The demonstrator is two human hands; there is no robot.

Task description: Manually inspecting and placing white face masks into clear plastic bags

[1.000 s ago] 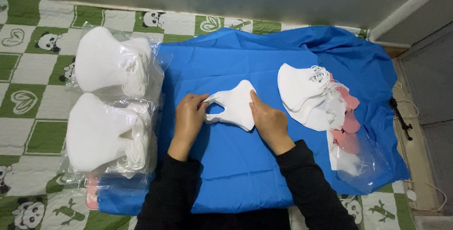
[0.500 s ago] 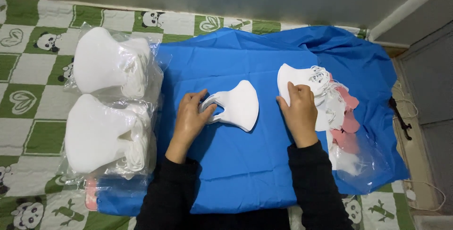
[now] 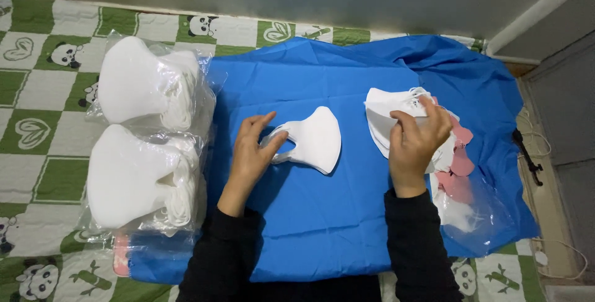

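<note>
Your two forearms wear long black sleeves ending at the wrists, entering from six o'clock. Your left hand (image 3: pixel 253 151) and right hand (image 3: pixel 414 142) are bare, without rings or gloves.

Bare blue cloth (image 3: pixel 347 85) lies open across the upper middle of the frame and again at lower centre, between the two forearms. A single white mask (image 3: pixel 319 139) sits mid-frame, blocking the centre. At the left edge two bagged mask stacks (image 3: pixel 149 134) wall off the cloth. At right, a loose mask pile (image 3: pixel 387 113) and a clear bag (image 3: pixel 477 215) crowd the passage.
</note>
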